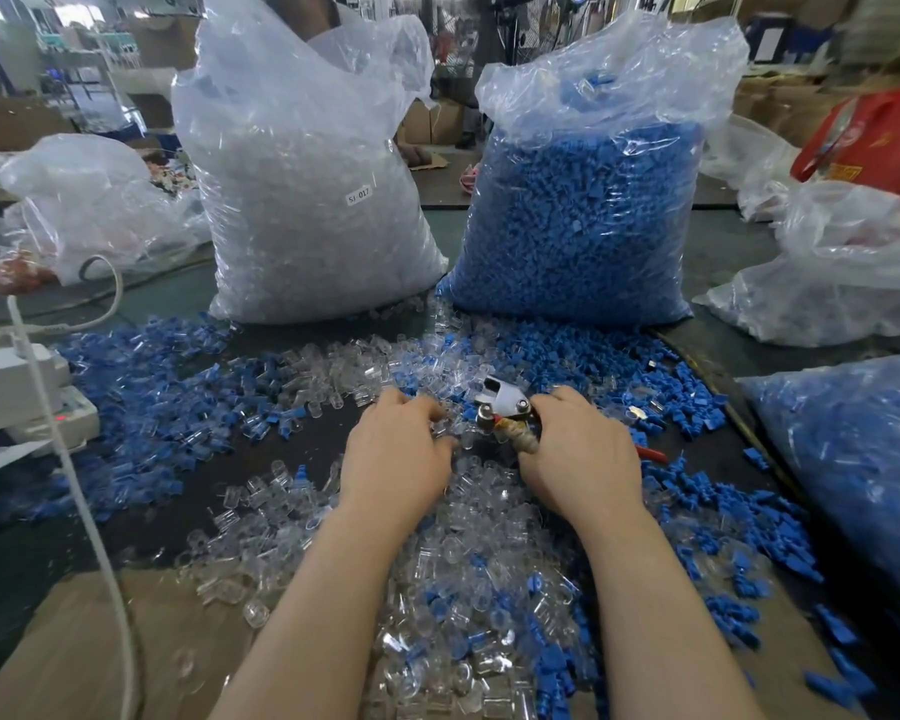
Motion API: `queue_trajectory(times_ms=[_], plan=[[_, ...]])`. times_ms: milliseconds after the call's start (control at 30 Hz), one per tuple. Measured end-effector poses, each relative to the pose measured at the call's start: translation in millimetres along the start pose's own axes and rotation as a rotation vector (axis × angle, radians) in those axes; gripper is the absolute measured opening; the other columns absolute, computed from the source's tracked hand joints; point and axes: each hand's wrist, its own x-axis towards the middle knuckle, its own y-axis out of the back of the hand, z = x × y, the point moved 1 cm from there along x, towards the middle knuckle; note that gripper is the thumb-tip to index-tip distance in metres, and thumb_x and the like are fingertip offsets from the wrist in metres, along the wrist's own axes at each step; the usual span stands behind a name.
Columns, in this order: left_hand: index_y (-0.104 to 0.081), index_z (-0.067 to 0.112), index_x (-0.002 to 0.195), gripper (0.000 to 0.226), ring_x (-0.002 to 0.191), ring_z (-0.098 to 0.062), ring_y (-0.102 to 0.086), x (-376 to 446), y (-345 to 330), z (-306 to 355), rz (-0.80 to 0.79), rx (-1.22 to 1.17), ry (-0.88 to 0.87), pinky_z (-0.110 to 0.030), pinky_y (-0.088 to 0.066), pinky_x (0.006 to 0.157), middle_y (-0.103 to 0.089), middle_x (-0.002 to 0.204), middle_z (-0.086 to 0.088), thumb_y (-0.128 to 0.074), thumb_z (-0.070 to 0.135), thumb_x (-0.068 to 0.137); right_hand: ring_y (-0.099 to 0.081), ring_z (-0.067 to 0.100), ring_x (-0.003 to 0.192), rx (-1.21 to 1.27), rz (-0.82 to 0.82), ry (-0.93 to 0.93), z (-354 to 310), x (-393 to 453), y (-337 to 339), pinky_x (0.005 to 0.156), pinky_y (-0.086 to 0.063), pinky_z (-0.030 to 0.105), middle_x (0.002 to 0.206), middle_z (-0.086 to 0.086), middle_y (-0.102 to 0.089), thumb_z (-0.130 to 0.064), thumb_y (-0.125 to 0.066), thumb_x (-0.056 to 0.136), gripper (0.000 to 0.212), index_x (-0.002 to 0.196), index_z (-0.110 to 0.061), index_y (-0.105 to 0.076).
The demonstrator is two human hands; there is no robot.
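Two hands [397, 452], right [580, 452] gripping pliers [502, 407]

Your head camera faces forward and down, close above your left hand [398, 452] and right hand [585, 449]; clear bag [302, 200] farther at 11 o'clock, blue bag [578, 215] at 1.

We can read just one label: a small white sticker [360, 194] on the front of the clear bag [302, 241], far and left of centre. It sits slightly tilted, toward the bag's right side, and reads "SJ 017" in dark print. The red bag [874, 142] at the far right carries yellow print, too blurred and cut off for us to read.
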Motion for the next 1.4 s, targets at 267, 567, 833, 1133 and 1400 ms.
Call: queue_trajectory(times_ms=[267, 567, 833, 1133, 1400], plan=[[-0.067, 0.029, 0.097, 0.018, 0.069, -0.001, -0.056, 1, 6, -5, -0.002, -0.142, 0.124, -0.021, -0.046, 0.063, -0.063, 0.088, 0.008, -0.076, 0.035, 0.083, -0.044, 0.023, 0.068, 0.048, -0.013, -0.047, 0, -1, 1, 0.064, -0.033, 0.034, 0.084, -0.005, -0.039, -0.033, -0.059, 0.088, 0.017, 0.084, -0.025, -0.045], [-0.062, 0.029, 0.092, 0.024, 0.073, 0.005, -0.054, -2, 9, -1, 0.028, -0.327, 0.098, -0.008, -0.035, 0.055, -0.06, 0.084, 0.017, -0.067, 0.007, 0.084, -0.04, 0.018, 0.056, 0.296, 0.148, -0.178, 4, 2, 4, 0.052, -0.029, 0.032, 0.064, -0.007, -0.046, -0.032, -0.058, 0.089, 0.019, 0.085, -0.024, -0.041], [-0.07, 0.026, 0.09, 0.019, 0.077, -0.002, -0.063, -1, 7, -1, 0.101, -0.495, 0.11, -0.025, -0.055, 0.072, -0.066, 0.079, 0.014, -0.066, 0.008, 0.085, -0.062, 0.021, 0.079, 0.615, 0.206, -0.152, 5, 2, 4, 0.072, -0.051, 0.04, 0.079, -0.011, -0.065, -0.036, -0.068, 0.088, 0.013, 0.091, -0.024, -0.062], [-0.071, 0.014, 0.095, 0.014, 0.063, -0.002, -0.067, -1, 14, 2, 0.016, -1.086, 0.213, -0.013, -0.051, 0.057, -0.073, 0.08, -0.001, -0.072, 0.005, 0.085, -0.066, 0.013, 0.075, 0.938, 0.287, -0.126, 2, 1, 10, 0.076, -0.056, 0.045, 0.073, -0.012, -0.069, -0.028, -0.077, 0.084, 0.014, 0.078, -0.031, -0.065], [-0.072, 0.015, 0.095, 0.009, 0.066, -0.004, -0.068, 3, 9, 6, -0.057, -1.191, 0.266, -0.018, -0.054, 0.067, -0.072, 0.078, 0.0, -0.069, 0.008, 0.089, -0.061, 0.005, 0.067, 0.998, 0.259, -0.092, 1, 2, 9, 0.067, -0.052, 0.031, 0.075, -0.017, -0.068, -0.026, -0.077, 0.085, 0.017, 0.076, -0.031, -0.063]])
